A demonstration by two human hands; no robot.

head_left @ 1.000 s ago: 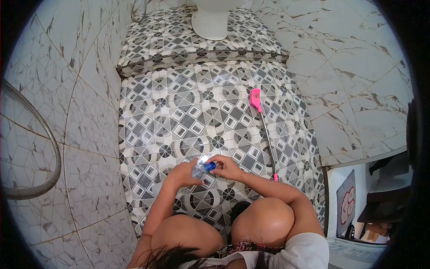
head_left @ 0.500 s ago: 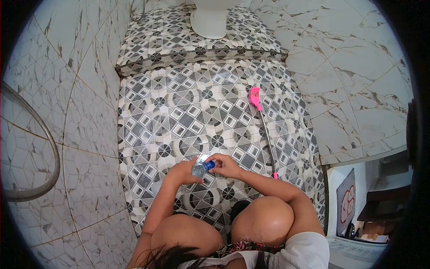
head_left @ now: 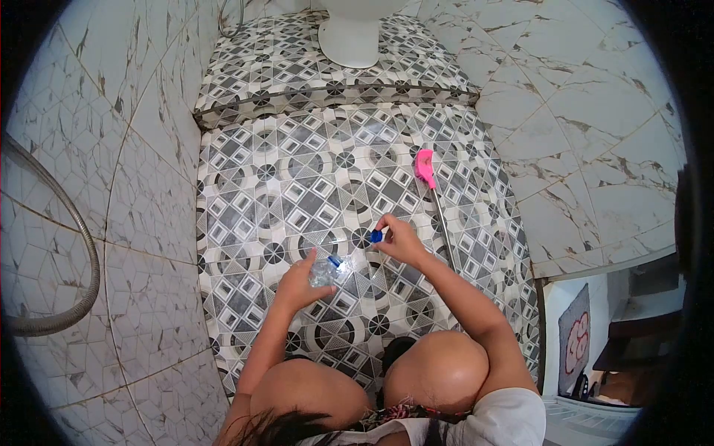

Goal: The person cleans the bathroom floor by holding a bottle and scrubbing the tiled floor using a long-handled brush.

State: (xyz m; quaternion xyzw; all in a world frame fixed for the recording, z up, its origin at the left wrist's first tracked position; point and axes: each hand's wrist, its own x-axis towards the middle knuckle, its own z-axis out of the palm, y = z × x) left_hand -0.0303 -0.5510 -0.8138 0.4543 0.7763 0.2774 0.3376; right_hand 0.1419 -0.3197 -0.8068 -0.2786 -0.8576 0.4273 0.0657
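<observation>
A clear plastic bottle (head_left: 325, 273) with a blue ring at its neck is held in my left hand (head_left: 299, 286), fingers wrapped around its side. Its mouth is uncovered and faces up and to the right. My right hand (head_left: 399, 241) pinches a blue bottle cap (head_left: 376, 236) between thumb and fingers, apart from the bottle and a little farther forward. Both hands are over the patterned tile floor (head_left: 305, 201), in front of my bent knees.
A pink-headed brush (head_left: 425, 168) with a long metal handle lies on the floor to the right. Ahead are a raised tiled step (head_left: 335, 95) and a white toilet base (head_left: 349, 41). A metal hose (head_left: 89, 256) hangs at the left wall. A doorway opens at lower right.
The blue cap has come off the bottle. My right hand has moved forward and to the right with it, while my left hand keeps hold of the bottle.
</observation>
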